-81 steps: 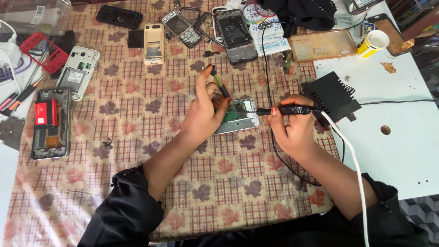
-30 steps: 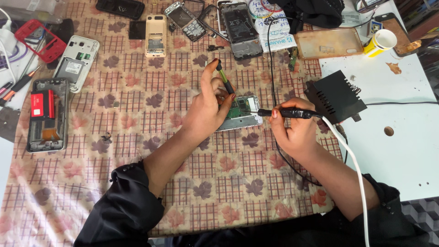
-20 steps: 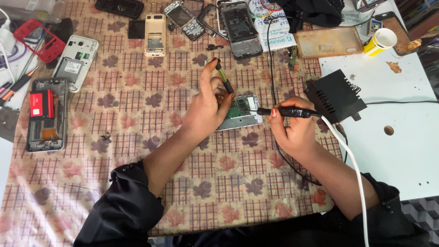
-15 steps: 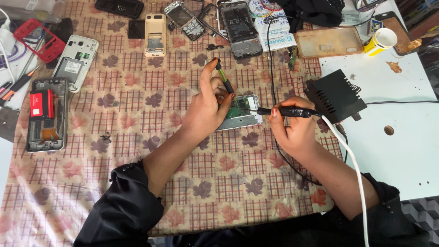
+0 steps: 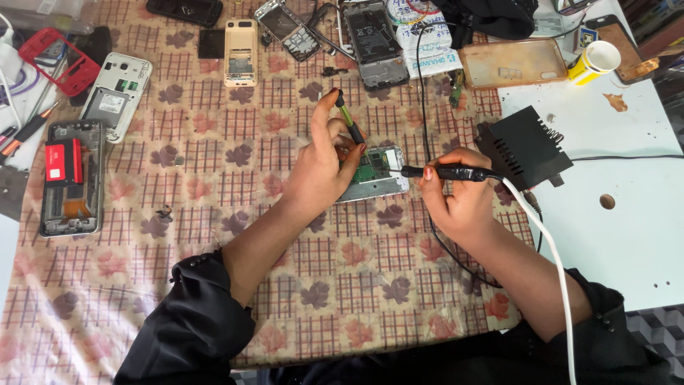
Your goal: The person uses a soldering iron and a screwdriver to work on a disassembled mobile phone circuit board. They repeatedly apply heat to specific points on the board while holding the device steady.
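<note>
Fingers of my left hand [image 5: 324,171] pinch a green-handled tool [image 5: 348,121] over the opened phone [image 5: 374,175], while my right hand [image 5: 456,199] grips the soldering iron [image 5: 442,172].

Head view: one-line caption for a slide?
Left hand holds a green tool over an opened phone; right hand points a corded soldering iron at it.

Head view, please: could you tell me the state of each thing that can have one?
Left hand: gripping a green-handled tool.
Right hand: gripping a soldering iron.
Phone under the hands: opened, circuit board bare.
Phone with red battery: back cover off.
Paper cup: upright.
</note>
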